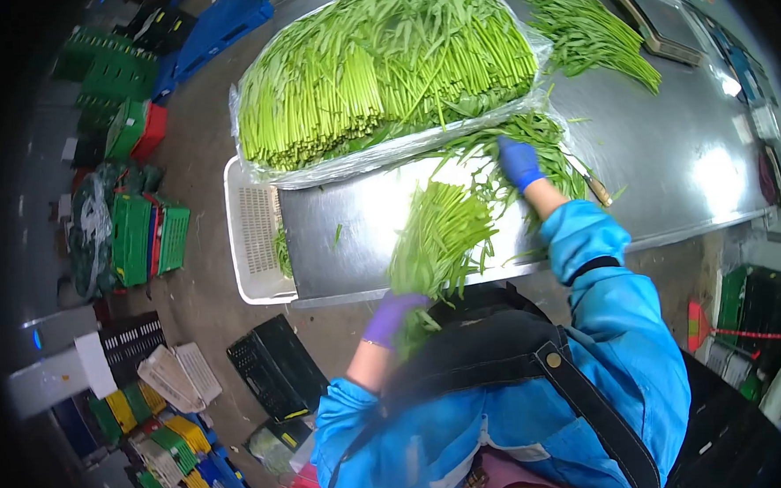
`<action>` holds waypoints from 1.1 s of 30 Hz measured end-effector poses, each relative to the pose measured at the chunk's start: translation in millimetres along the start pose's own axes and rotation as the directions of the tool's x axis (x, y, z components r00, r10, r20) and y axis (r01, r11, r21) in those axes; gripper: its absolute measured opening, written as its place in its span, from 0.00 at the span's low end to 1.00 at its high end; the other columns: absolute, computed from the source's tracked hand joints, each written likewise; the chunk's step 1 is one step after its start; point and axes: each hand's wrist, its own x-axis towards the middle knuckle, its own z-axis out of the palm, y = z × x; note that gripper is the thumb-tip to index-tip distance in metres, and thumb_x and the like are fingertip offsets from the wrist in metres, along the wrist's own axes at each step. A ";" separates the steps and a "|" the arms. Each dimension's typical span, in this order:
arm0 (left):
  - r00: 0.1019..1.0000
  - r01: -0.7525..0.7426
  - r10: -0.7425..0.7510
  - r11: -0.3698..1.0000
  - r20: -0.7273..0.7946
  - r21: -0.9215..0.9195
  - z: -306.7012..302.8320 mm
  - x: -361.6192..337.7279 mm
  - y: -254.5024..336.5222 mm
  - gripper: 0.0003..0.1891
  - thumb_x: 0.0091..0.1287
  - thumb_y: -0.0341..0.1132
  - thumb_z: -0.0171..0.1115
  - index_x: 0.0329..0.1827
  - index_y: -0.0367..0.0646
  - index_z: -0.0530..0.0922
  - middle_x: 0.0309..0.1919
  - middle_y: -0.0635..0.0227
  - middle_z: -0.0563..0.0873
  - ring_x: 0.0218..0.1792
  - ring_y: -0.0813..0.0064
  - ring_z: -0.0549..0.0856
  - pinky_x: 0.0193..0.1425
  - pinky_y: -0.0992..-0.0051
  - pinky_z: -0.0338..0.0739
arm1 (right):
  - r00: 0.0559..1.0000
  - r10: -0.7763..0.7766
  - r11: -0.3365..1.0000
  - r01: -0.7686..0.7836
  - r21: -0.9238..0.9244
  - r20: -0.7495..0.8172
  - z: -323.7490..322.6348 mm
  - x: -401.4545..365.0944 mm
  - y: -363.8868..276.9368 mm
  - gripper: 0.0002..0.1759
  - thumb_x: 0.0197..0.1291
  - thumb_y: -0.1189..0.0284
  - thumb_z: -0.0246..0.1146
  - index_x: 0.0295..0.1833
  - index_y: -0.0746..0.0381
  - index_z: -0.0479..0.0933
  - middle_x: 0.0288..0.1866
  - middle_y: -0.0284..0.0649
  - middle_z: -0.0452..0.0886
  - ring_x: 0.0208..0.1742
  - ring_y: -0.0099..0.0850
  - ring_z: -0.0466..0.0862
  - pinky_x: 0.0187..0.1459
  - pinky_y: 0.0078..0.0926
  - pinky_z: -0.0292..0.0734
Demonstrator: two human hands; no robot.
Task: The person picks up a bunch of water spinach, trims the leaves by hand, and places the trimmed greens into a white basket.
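Note:
My left hand [390, 317], in a purple glove, grips a bundle of green stems [439, 237] by its lower end at the near edge of the steel table [669, 159]. The bundle fans out over the table. My right hand [519, 162], in a blue glove, reaches forward and rests on a loose heap of green stems [540, 139] further back on the table; its fingers are among the stems, and I cannot tell whether they grip any.
A large pile of stems on clear plastic [381, 68] fills the table's far left. A smaller pile [587, 26] and a scale [652, 18] lie far right. A knife [589, 181] lies beside my right hand. A white crate [253, 238] sits at the table's left end; coloured crates cover the floor.

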 end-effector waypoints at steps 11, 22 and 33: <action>0.988 -0.144 0.149 0.983 -0.039 0.112 4.6 14.0 -16.9 0.23 0.50 0.26 0.63 0.52 0.38 0.75 0.41 0.67 0.82 0.41 0.75 0.81 0.47 0.75 0.74 | 0.953 -0.261 0.771 0.110 0.627 0.155 -77.6 -79.0 -134.5 0.55 0.35 0.47 0.71 0.68 0.57 0.55 0.65 0.52 0.61 0.63 0.49 0.67 0.61 0.39 0.64; 0.998 -0.060 0.059 0.991 0.009 0.115 -44.1 17.7 -23.9 0.25 0.48 0.23 0.63 0.53 0.36 0.73 0.43 0.66 0.82 0.42 0.75 0.80 0.46 0.76 0.75 | 0.990 0.079 0.987 -0.094 0.132 0.114 -55.8 -24.5 -59.3 0.25 0.49 0.63 0.63 0.56 0.50 0.69 0.45 0.45 0.78 0.40 0.46 0.80 0.40 0.40 0.76; 0.981 -0.193 0.170 0.926 0.097 0.324 -56.2 32.5 -16.0 0.28 0.47 0.22 0.66 0.55 0.36 0.71 0.45 0.66 0.81 0.45 0.75 0.79 0.49 0.75 0.74 | 0.934 0.327 0.763 -0.349 0.544 0.141 14.7 -83.8 -95.0 0.35 0.45 0.70 0.65 0.63 0.50 0.66 0.22 0.39 0.79 0.25 0.38 0.79 0.32 0.31 0.74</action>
